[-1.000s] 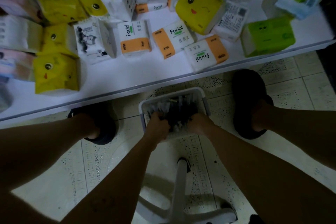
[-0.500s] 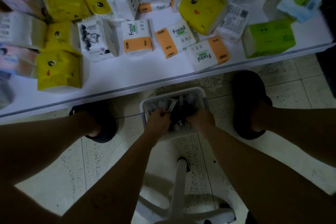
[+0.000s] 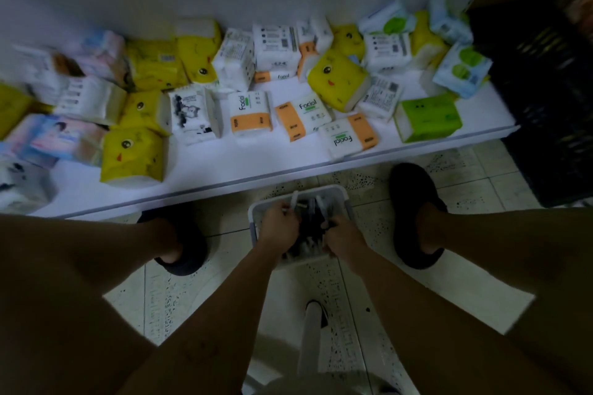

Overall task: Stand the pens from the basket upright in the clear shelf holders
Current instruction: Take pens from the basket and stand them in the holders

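pens (image 3: 308, 229): heaped in the basket (image 3: 321, 189) on the tiled floor (image 3: 481, 189), between the feet
left grip (image 3: 278, 221): fingers curled round a few white-tipped pens
right grip (image 3: 344, 239): fingers curled among the pens; cannot tell whether it holds any
shelf (image 3: 224, 167): tissue packs (image 3: 251, 112) scattered

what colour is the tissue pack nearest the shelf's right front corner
The tissue pack is bright green, seen best in the head view.
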Demonstrator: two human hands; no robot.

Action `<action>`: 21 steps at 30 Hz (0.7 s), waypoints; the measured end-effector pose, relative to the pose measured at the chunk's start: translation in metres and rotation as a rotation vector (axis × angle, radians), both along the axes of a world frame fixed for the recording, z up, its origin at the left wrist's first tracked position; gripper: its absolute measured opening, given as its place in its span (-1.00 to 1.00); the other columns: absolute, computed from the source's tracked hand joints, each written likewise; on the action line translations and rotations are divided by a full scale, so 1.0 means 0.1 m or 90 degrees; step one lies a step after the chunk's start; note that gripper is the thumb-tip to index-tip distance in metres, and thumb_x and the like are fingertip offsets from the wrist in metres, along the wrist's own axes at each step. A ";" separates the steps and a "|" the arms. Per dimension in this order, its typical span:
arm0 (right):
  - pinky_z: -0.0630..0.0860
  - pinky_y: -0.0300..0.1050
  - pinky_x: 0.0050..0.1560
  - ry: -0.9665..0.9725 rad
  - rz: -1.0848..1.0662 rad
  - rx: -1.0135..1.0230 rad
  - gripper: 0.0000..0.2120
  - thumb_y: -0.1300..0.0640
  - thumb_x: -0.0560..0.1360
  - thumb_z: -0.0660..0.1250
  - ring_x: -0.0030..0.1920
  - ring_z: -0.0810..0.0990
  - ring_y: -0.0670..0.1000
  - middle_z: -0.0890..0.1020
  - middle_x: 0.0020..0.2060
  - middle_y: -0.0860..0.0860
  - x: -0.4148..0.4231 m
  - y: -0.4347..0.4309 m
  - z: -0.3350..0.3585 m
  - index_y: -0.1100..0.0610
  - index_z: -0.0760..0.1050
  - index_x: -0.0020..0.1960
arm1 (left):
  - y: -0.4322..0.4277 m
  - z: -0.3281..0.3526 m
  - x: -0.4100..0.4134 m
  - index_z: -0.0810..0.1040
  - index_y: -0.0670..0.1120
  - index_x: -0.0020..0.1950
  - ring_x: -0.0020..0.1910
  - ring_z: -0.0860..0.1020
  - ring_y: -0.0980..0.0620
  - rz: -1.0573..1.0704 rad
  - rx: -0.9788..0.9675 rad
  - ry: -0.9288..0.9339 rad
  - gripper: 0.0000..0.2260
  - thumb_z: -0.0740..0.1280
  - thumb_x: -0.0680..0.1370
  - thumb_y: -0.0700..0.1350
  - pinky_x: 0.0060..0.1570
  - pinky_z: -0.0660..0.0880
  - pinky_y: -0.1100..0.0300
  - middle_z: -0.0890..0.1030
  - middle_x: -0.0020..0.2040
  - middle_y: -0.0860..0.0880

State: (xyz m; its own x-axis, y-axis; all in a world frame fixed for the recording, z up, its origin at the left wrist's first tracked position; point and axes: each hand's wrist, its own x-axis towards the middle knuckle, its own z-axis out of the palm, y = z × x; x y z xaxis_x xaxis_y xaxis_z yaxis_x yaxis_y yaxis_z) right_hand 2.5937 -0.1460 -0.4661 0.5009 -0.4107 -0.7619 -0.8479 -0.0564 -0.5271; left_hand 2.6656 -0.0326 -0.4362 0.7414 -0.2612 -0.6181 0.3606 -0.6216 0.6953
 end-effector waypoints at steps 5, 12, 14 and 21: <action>0.38 -0.10 -0.10 -0.137 0.013 -0.087 -0.66 0.02 0.64 0.11 0.03 0.54 0.16 0.56 0.04 0.25 -0.05 0.04 0.45 0.24 0.49 0.17 | -0.03 0.41 0.01 0.48 -0.10 0.15 -0.07 0.57 -0.10 -0.004 -0.034 -0.077 -0.69 0.09 0.65 0.08 0.00 0.55 -0.02 0.60 0.00 -0.16; 0.36 -0.16 -0.14 -0.303 -0.016 -0.175 -0.67 0.00 0.66 0.07 -0.11 0.51 0.05 0.56 -0.08 0.04 0.06 0.04 1.23 0.19 0.50 0.16 | 0.07 1.03 0.06 0.53 0.02 0.04 -0.46 0.48 0.04 0.040 -0.162 -0.179 -0.79 0.24 0.59 0.13 -0.38 0.45 0.22 0.59 -0.31 -0.09; 0.40 -0.18 -0.24 -0.345 -0.061 -0.131 -0.76 0.08 0.66 0.12 -0.29 0.47 0.00 0.52 -0.24 0.01 0.10 0.00 1.38 0.20 0.48 0.13 | 0.07 1.24 0.09 0.54 -0.02 0.05 -0.44 0.53 0.00 0.066 -0.209 -0.178 -0.81 0.27 0.60 0.07 -0.36 0.48 0.17 0.60 -0.30 -0.12; 0.37 -0.17 -0.30 -0.479 -0.080 -0.146 -0.80 0.08 0.63 0.19 -0.37 0.44 -0.09 0.56 -0.27 0.00 0.16 -0.08 2.11 0.05 0.55 -0.08 | -0.11 2.03 0.12 0.51 -0.08 0.00 -0.19 0.63 -0.06 0.075 -0.379 -0.170 -0.97 0.29 0.59 -0.19 -0.12 0.58 -0.02 0.57 -0.22 -0.12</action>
State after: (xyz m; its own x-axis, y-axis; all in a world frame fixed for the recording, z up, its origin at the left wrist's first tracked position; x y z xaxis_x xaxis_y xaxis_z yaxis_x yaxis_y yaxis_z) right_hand 2.6094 -0.1537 -0.2551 0.7867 -0.6041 -0.1273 -0.2765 -0.1605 -0.9475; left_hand 2.6771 -0.0434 -0.2334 0.8939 -0.4089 -0.1838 0.1697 -0.0708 0.9829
